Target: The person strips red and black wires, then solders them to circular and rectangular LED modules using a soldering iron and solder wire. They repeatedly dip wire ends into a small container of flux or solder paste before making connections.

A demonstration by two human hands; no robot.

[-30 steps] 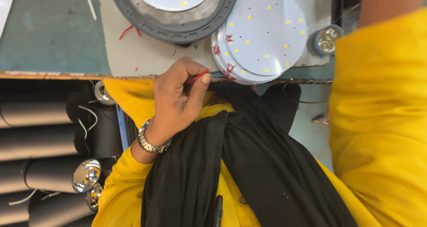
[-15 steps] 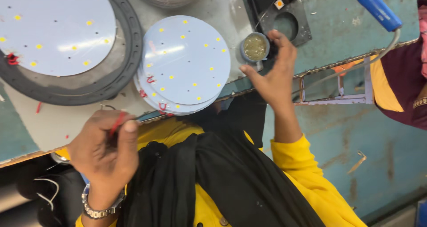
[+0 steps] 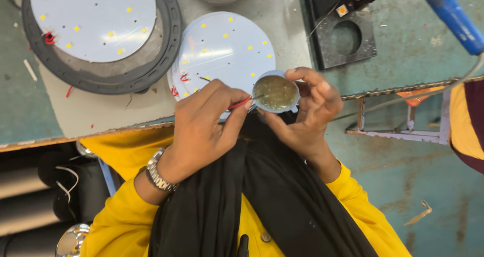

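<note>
Teal-painted and scuffed, the worktop (image 3: 403, 40) is running across the top of the head view, with a pale mat laid over its near edge.

Nearest the camera, a yellow garment and a black scarf (image 3: 272, 206) are filling the lower middle. Just above them, the left hand (image 3: 204, 126), with a metal wristwatch (image 3: 159, 174) on its wrist, is pinching a thin red wire (image 3: 239, 104) between thumb and forefinger, the fingers closed tight on it. The wire's bare tip is dipping into a small round tin (image 3: 275, 92) of yellowish paste. The right hand (image 3: 307, 111) is cupping that tin from the right, fingers curled round its rim, holding it clear of the worktop just over the edge.

Half a second ago the right hand was only reaching the tin where it stood beside the black block, and the left hand was holding the wire low, near the lap. Now tin and wire are meeting in front of the body, so I judge the wire end is being coated with the paste.

Behind the hands, a stack of round white boards (image 3: 222, 50) with small yellow chips is lying on the mat. Farther left, another such board is sitting inside a black ring (image 3: 171, 50). To the right, a black block with a round hole (image 3: 348, 38) is lying, with a blue tool handle (image 3: 454, 17) beyond.
</note>
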